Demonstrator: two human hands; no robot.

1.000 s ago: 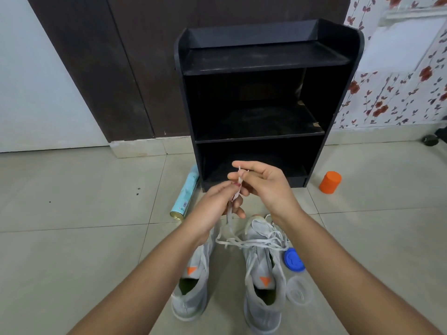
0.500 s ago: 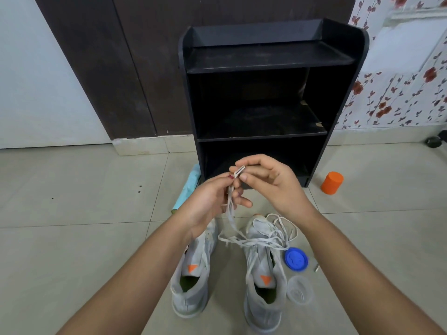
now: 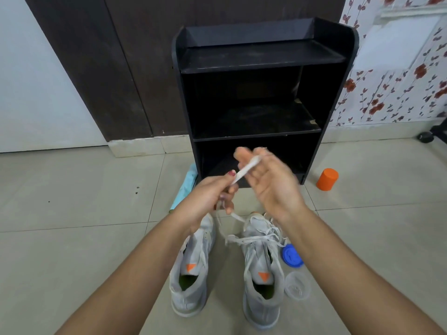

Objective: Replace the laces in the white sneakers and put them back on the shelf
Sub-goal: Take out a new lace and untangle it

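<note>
lace (image 3: 246, 169), head view, now runs taut from the pinching left hand (image 3: 208, 199) to the right hand (image 3: 273, 187), which has turned palm-up, its blurred grip unreadable, so relacing the sneakers (image 3: 262, 274) on the floor (image 3: 72, 238) before the shelf (image 3: 261, 59) seems unfinished.
</note>
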